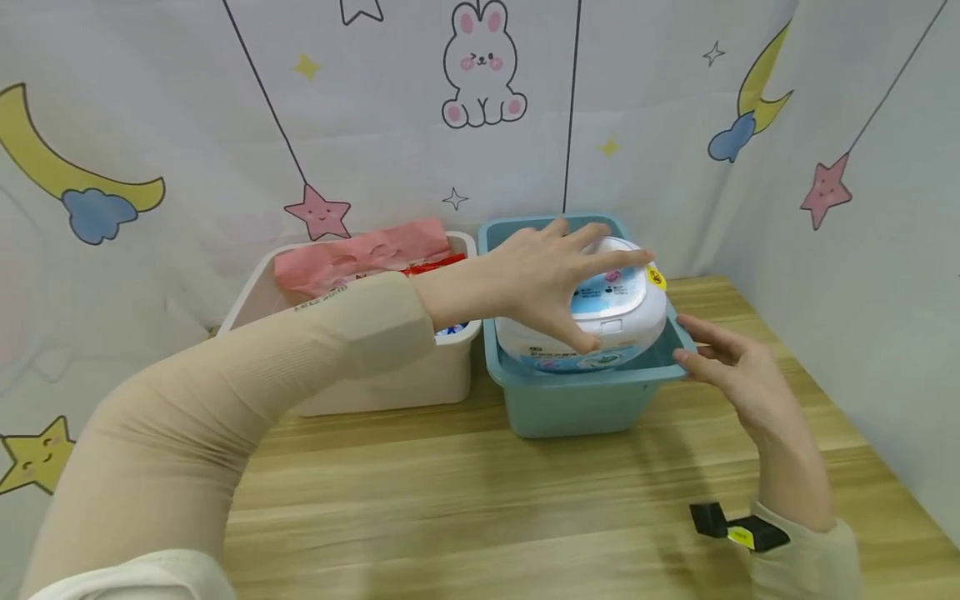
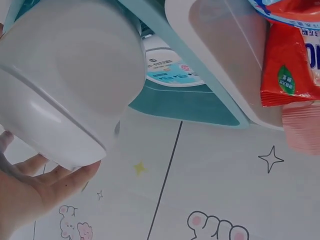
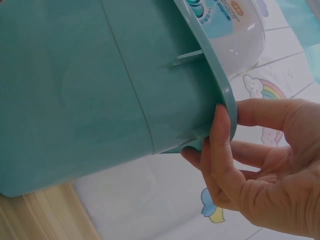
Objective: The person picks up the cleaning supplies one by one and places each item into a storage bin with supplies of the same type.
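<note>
My left hand [image 1: 542, 275] spreads over the lid of a white plastic tub [image 1: 637, 337] with a blue printed label, thumb at the front and fingers across the top, gripping it. The tub sits tilted in the mouth of a teal basket [image 1: 577, 408]. In the left wrist view, another white container [image 2: 172, 75] with a blue label shows inside that basket. My right hand [image 1: 738, 375] pinches the basket's right rim between thumb and fingers; the right wrist view shows this hold from below. The basket's floor inside is hidden by the tub.
Left of the teal basket, close beside it, stands a white basket [image 1: 390, 387] holding a pink package [image 1: 367, 254] and a red packet [image 2: 285, 70]. Both baskets are on a wooden table [image 1: 465, 508]. A white printed curtain [image 1: 645, 75] hangs behind.
</note>
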`<move>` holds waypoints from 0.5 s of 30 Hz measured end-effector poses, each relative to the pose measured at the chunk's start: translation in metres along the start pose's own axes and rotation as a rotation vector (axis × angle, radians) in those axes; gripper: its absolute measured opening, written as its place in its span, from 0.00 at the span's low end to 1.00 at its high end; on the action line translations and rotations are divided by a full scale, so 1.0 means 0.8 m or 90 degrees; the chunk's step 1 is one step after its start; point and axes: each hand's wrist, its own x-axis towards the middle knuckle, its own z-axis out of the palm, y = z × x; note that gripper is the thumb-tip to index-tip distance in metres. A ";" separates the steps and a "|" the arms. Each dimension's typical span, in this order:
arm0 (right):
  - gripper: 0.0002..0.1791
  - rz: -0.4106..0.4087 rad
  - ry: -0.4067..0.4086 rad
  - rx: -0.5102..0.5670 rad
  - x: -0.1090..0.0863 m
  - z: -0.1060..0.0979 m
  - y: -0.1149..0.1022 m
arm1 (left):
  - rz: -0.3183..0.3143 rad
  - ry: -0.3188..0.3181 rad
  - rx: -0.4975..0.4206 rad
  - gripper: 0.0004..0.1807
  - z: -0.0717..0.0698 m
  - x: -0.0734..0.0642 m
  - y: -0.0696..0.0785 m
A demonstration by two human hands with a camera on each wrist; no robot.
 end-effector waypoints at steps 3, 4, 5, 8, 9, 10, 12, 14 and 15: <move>0.32 -0.003 0.001 -0.003 0.000 -0.001 0.000 | 0.000 -0.005 0.001 0.50 0.002 0.003 -0.001; 0.32 -0.002 0.001 -0.005 0.000 -0.001 0.000 | 0.000 -0.008 0.002 0.51 0.002 0.004 -0.002; 0.32 -0.002 0.000 -0.008 0.000 -0.001 0.000 | 0.000 -0.011 0.004 0.51 0.003 0.005 -0.002; 0.32 0.005 -0.001 -0.015 -0.001 -0.002 0.000 | 0.003 -0.017 0.007 0.51 0.005 0.008 -0.004; 0.32 0.007 -0.001 -0.018 -0.001 -0.003 0.000 | 0.003 -0.018 0.007 0.51 0.006 0.010 -0.004; 0.32 0.007 0.000 -0.019 -0.001 -0.003 0.000 | 0.003 -0.018 0.008 0.51 0.007 0.011 -0.005; 0.32 0.008 0.000 -0.018 -0.001 -0.003 0.000 | 0.002 -0.018 0.007 0.51 0.010 0.014 -0.006; 0.32 0.007 0.000 -0.015 -0.001 -0.003 0.000 | 0.000 -0.021 0.006 0.51 0.014 0.017 -0.006; 0.32 0.007 0.000 -0.013 -0.002 -0.003 -0.001 | -0.001 -0.024 0.004 0.51 0.015 0.018 -0.006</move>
